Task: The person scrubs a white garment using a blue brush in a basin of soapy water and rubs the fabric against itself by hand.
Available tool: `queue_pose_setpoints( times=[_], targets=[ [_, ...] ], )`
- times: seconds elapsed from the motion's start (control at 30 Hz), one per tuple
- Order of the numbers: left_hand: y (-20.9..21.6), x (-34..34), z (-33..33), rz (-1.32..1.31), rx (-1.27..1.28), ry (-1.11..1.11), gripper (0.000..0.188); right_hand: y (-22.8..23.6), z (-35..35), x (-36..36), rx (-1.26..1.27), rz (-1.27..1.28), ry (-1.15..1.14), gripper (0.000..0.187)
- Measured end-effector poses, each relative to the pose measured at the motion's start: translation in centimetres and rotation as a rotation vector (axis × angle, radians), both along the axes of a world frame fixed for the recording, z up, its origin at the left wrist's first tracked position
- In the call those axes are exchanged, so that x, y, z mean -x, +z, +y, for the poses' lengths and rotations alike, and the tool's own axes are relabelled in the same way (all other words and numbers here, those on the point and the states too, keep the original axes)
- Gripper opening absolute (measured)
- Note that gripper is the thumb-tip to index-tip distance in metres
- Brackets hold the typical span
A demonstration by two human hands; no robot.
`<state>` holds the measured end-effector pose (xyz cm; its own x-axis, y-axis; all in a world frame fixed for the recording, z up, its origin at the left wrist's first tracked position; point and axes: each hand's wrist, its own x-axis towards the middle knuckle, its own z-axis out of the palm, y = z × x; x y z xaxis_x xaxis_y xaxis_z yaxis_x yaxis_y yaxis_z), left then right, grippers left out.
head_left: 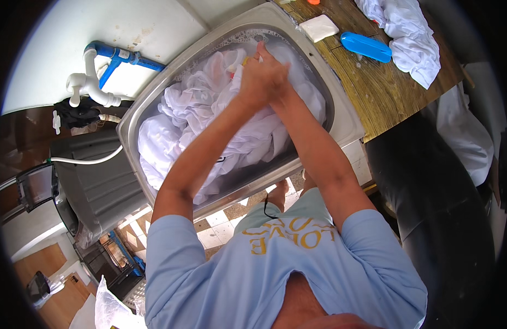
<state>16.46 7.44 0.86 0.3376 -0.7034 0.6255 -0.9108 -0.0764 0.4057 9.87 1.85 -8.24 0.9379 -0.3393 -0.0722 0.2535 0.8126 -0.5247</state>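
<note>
My two hands are pressed together over the far end of a steel sink basin [341,104]. My left hand [254,82] is closed, its fingers up against the other hand. My right hand [280,78] is partly hidden behind it and also closed. Whatever lies between them, if anything, is hidden. Soaked white clothes [193,104] fill the basin in a crumpled heap below my forearms. A small red and yellow patch shows on the cloth just left of my hands. Cloudy water with suds [237,37] shows along the basin's far edge.
Right of the basin, a wooden tabletop [368,98] holds a white block [319,28], a blue brush [366,47] and wet white cloth [412,41]. On the left wall are a white tap [89,88] and blue pipes [124,56]. A grey lidded bin [94,175] stands below.
</note>
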Motion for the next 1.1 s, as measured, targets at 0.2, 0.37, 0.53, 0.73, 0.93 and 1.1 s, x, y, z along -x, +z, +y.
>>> queue_pose_setpoints(
  times=[0.2,0.37,0.53,0.73,0.93,1.1],
  targets=[
    [-1.3,-4.2,2.5,0.176,0.031,0.094,0.008,7.7,3.6,-1.2,-0.218,0.268,-0.023,0.036],
    [0.7,4.0,0.7,0.020,0.077,-0.107,0.009,-0.2,-1.3,0.3,-0.285,-0.256,0.124,0.036],
    [-0.4,-3.2,2.3,0.262,-0.183,0.199,0.015,6.5,2.7,-1.4,-0.346,0.267,-0.028,0.037],
    [-2.6,2.2,0.8,0.049,0.065,-0.128,0.010,0.1,-0.1,-0.1,-0.223,-0.048,0.029,0.037],
    [-1.1,1.3,1.1,0.033,-0.050,0.115,0.013,4.1,1.8,-0.8,-0.114,0.269,-0.101,0.034],
    [-3.3,0.0,1.4,0.033,-0.113,0.130,0.014,3.1,1.6,-1.4,-0.352,0.179,-0.043,0.037]
  ],
)
